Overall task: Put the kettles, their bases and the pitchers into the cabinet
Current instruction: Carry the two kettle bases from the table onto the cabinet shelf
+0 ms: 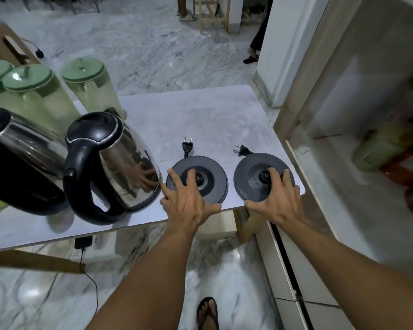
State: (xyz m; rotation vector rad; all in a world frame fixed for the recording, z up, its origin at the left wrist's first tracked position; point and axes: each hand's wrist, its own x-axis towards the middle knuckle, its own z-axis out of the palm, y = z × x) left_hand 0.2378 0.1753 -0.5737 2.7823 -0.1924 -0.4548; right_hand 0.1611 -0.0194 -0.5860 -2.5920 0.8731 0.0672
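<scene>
The left hand (188, 198) is spread wide over the left base (197, 178), the right hand (275, 194) likewise on the right base (262, 176) (plugs lying behind). Two kettles (110, 163) and green-lidded pitchers (88, 84) stand left on the table (212, 110).
</scene>
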